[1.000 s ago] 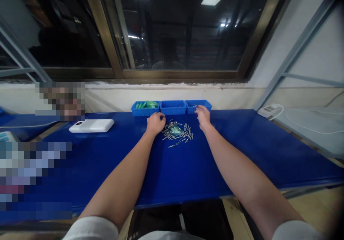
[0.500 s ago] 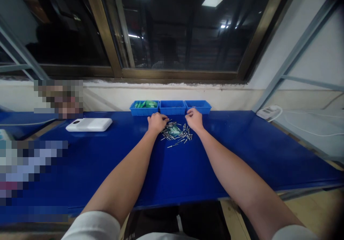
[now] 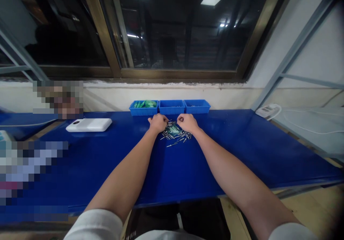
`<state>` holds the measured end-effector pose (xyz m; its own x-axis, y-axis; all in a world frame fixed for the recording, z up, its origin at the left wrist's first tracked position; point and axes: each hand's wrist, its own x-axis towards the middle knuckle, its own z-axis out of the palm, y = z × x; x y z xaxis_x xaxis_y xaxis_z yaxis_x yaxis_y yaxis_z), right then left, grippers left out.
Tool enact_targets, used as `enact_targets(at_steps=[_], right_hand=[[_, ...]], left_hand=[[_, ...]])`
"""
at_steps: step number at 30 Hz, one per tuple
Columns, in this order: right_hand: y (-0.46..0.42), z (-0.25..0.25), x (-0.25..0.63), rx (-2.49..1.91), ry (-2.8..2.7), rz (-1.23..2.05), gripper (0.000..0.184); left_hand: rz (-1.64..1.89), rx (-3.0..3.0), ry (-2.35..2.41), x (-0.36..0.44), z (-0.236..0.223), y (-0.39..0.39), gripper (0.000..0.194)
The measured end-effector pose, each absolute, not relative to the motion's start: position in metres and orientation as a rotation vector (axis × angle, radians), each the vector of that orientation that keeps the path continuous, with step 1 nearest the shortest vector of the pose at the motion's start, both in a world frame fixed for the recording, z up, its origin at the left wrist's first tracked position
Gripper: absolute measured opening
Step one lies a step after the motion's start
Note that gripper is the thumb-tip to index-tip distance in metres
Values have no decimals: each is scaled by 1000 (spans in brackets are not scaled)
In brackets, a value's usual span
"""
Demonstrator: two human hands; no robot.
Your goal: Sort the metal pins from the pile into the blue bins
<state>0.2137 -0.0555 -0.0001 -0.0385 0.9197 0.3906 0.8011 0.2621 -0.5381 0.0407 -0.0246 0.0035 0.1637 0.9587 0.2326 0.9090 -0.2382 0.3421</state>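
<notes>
While blue bins [image 3: 171, 110] at 12 o'clock contain some pieces, I see many metal pins [image 3: 185, 136] loose on the table [image 3: 177, 172], nearer along 12 o'clock. Left hand [image 3: 158, 122] (pile's 10 o'clock), right hand [image 3: 189, 122] (1 o'clock): fingers curled; closure and grip indeterminable.

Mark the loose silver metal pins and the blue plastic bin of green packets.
Loose silver metal pins [image 3: 184, 136], head view: their right side.
Blue plastic bin [image 3: 144, 112] of green packets [image 3: 150, 104], head view: front wall.
</notes>
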Motion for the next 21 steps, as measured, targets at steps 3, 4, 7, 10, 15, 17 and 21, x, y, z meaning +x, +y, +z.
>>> enact_targets(at_steps=[3, 4, 7, 10, 15, 17, 21], right_hand=[[-55, 0, 213, -1553, -1870, 217, 12], [-55, 0, 214, -1532, -1875, 209, 14], [-53, -1, 214, -1411, -1923, 182, 22], [-51, -2, 213, -1304, -2004, 154, 26], [-51, -2, 212, -1246, -2045, 110, 14], [-51, -2, 212, -1239, -2044, 107, 11], [-52, -2, 212, -1222, -2023, 120, 6]], left_hand=[[628, 2302, 1871, 41, 1, -24, 21], [646, 2299, 1871, 41, 0, -24, 22], [755, 2289, 1846, 41, 0, -27, 21], [859, 2298, 1769, 42, 3, -31, 20], [890, 2340, 1667, 45, 6, -38, 20], [891, 2383, 1629, 46, 6, -40, 19], [932, 2445, 1555, 47, 7, -43, 17]])
